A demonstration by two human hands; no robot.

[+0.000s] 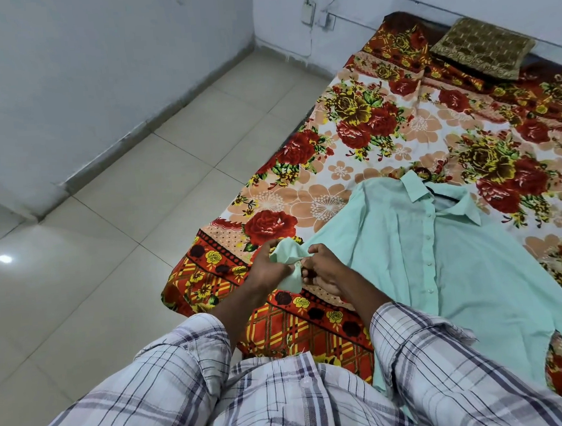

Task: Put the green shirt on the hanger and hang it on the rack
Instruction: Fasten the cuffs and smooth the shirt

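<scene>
On one low bed covered with a red, orange and cream floral sheet (354,187), one pale mint-green button-front shirt (449,267) lies spread flat, front side up, collar toward the far end. One dark hanger (438,192) shows only as a thin dark line inside the collar opening and a hook curve just beyond it; most of it is hidden by cloth. Along the shirt's placket about five small pale buttons can be counted. Two bare hands meet at the end of the shirt's near sleeve, over the bed's near corner: the left hand (270,268) pinches the cuff, bunching the fabric between thumb and fingers, and the right hand (323,266) is closed on the same cuff edge, fingers curled inward, the two hands almost touching. Both forearms wear white checked sleeves with grey-purple lines. One brown and gold patterned cushion (482,48) rests at the far end of the bed, well apart from the shirt. Beige floor tiles (108,241) lie left of the bed
</scene>
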